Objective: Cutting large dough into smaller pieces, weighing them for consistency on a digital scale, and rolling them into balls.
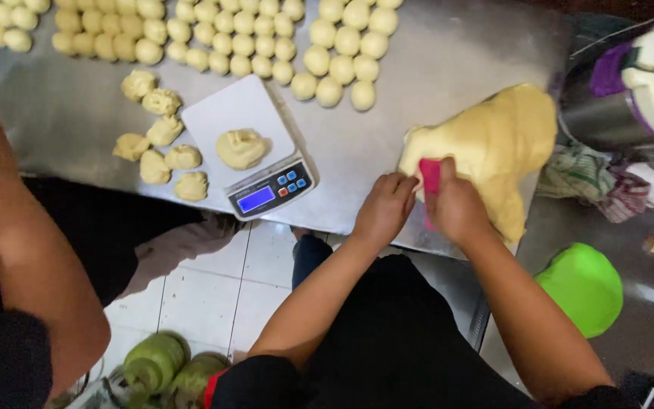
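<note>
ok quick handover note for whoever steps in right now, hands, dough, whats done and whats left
Left hand: pressed against the near edge of the big dough mass, steadying it.
Right hand: gripping a pink scraper, its blade against the dough mass.
The scale sits left of the hands on the steel table, with one rough dough piece on its platform.
Done: rows of rolled balls along the far side; seven rough cut pieces left of the scale.
Left: most of the big mass is uncut; the rough pieces are not rolled.
Another person's arm is at the far left.
</note>
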